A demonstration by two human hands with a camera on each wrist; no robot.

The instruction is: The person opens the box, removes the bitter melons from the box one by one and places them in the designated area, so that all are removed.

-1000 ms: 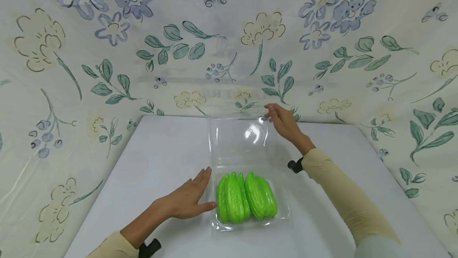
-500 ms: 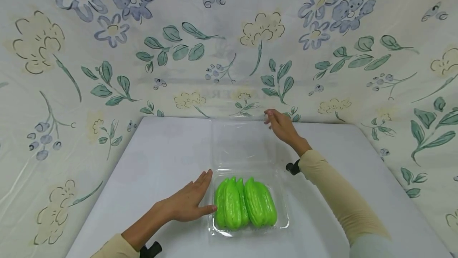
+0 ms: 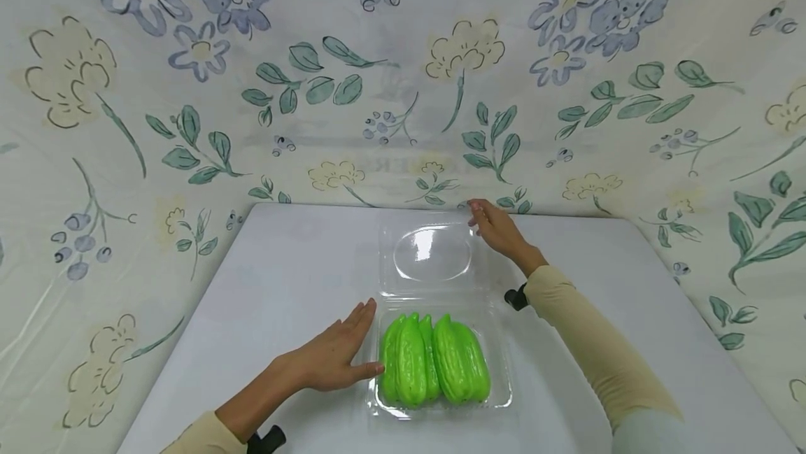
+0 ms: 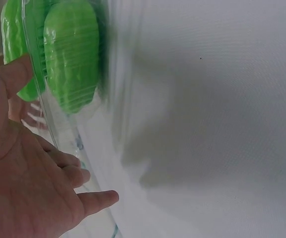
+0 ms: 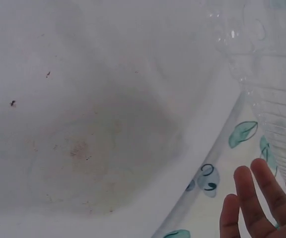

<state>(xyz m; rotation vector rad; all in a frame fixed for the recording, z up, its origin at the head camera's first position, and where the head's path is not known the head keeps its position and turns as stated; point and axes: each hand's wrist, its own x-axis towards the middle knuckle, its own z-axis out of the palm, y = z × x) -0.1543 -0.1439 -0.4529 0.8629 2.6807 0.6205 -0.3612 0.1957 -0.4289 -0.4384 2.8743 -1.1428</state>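
We see a clear container opened out on the white table, its long axis running away from us, tray near and lid far, with the hinge crossing between them. Inside the tray, the green pieces lie side by side, their lengths also running away from us, narrow tips toward the hinge and blunt ends toward us. They are bright green, glossy and ridged lengthwise; the container is transparent and shiny, a strong glare showing on its lid. Our left hand rests at the tray's left side, fingers extended, thumb apart from them and reaching the rim. Our right hand is at the lid's far right corner; three fingers are spread, and we cannot tell whether thumb and forefinger pinch the edge.
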